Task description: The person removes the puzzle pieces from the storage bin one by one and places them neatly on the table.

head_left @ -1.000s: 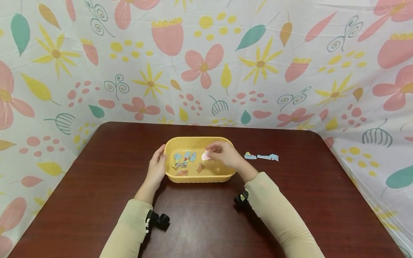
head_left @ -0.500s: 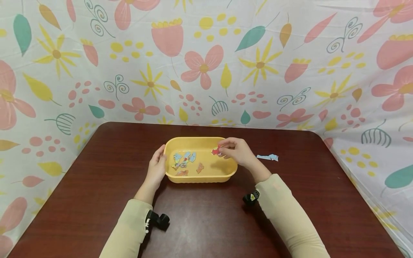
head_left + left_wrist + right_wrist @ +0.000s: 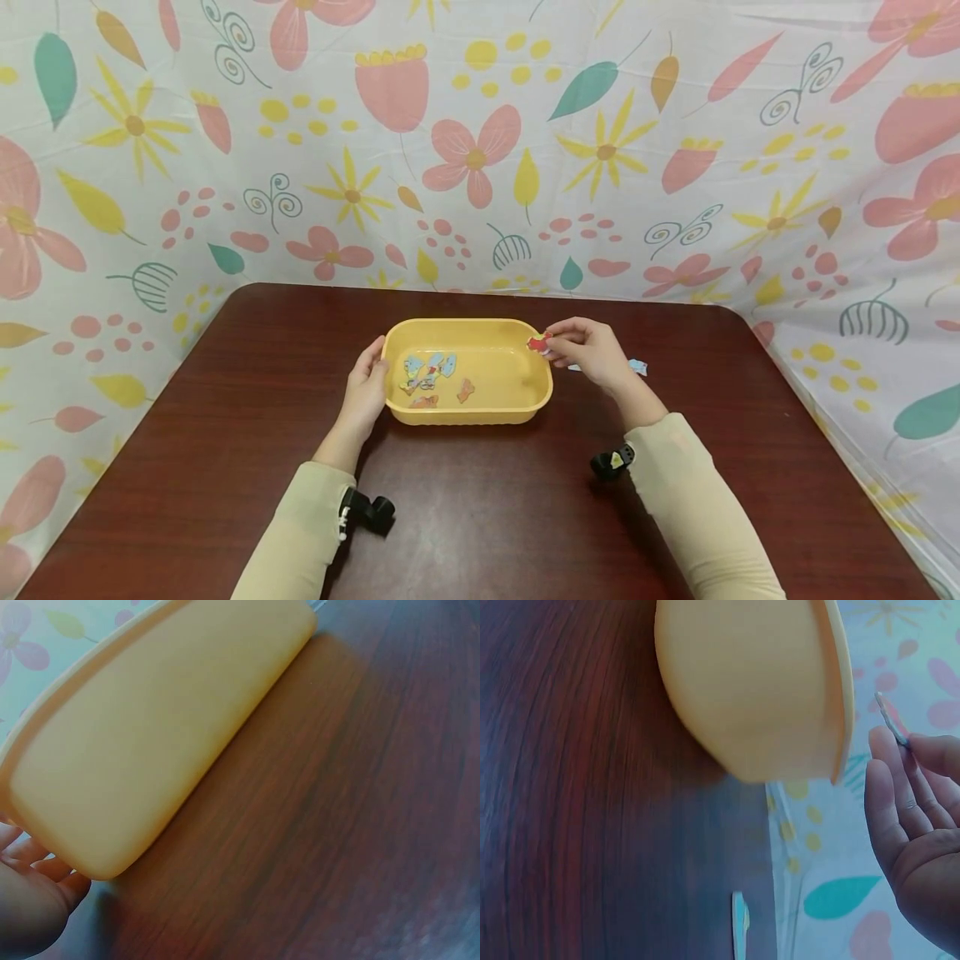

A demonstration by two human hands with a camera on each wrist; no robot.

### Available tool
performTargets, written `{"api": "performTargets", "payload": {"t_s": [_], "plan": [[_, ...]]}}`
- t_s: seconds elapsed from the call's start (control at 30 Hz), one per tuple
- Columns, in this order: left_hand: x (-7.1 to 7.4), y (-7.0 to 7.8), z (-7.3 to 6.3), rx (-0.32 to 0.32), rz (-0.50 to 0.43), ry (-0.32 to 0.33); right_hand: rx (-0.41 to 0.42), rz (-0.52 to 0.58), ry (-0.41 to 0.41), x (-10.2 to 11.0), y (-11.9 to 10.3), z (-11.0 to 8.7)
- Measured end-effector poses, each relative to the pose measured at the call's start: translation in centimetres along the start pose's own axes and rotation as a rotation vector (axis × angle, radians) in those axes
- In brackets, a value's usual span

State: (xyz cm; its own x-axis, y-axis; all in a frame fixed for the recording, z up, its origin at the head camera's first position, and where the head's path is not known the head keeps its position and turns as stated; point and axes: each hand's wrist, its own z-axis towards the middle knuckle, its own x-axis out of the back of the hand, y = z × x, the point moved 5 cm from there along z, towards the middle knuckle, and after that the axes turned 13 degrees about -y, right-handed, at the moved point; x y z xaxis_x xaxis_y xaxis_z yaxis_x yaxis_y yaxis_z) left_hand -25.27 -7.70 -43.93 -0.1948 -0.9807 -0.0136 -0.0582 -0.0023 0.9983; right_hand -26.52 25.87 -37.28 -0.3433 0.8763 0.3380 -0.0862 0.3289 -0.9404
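A yellow plastic tub (image 3: 495,367) stands on the table, with several light-blue and orange picture puzzle pieces (image 3: 427,371) inside, mostly toward its left. My left hand (image 3: 363,392) holds the tub's left end; in the left wrist view its fingers (image 3: 52,870) lie against the end wall below the rim. My right hand (image 3: 588,350) pinches a small red and yellow puzzle piece (image 3: 539,342) between thumb and fingertips, above the tub's right rim. Edge-on, that thin piece (image 3: 889,718) shows in the right wrist view. Behind the right hand lie light-blue pieces (image 3: 637,367), partly hidden.
The dark reddish-brown table (image 3: 480,517) extends around the tub. A white cloth (image 3: 480,242) with a flower pattern hangs behind the table and at both sides. Each sleeve cuff carries a black wrist camera (image 3: 367,512).
My right hand has lifted a puzzle piece out of the tub's interior and moved right to the rim. The piece has turned from its pale side to its red side. The left hand stays put.
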Motion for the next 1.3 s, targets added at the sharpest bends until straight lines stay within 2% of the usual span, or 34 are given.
{"api": "performTargets", "payload": {"t_s": [0.47,0.77,1.3], "plan": [[0.0,0.0,0.1,-0.005,0.006,0.003,-0.020,0.044,0.099,3.5,3.2,-2.7],[0.0,-0.1,0.0,0.013,0.018,-0.001,-0.026,0.078,0.127,5.8,4.6,-4.9],[-0.1,0.1,-0.2,0.015,0.005,-0.004,-0.164,0.098,0.220,10.0,7.3,-7.9]]}}
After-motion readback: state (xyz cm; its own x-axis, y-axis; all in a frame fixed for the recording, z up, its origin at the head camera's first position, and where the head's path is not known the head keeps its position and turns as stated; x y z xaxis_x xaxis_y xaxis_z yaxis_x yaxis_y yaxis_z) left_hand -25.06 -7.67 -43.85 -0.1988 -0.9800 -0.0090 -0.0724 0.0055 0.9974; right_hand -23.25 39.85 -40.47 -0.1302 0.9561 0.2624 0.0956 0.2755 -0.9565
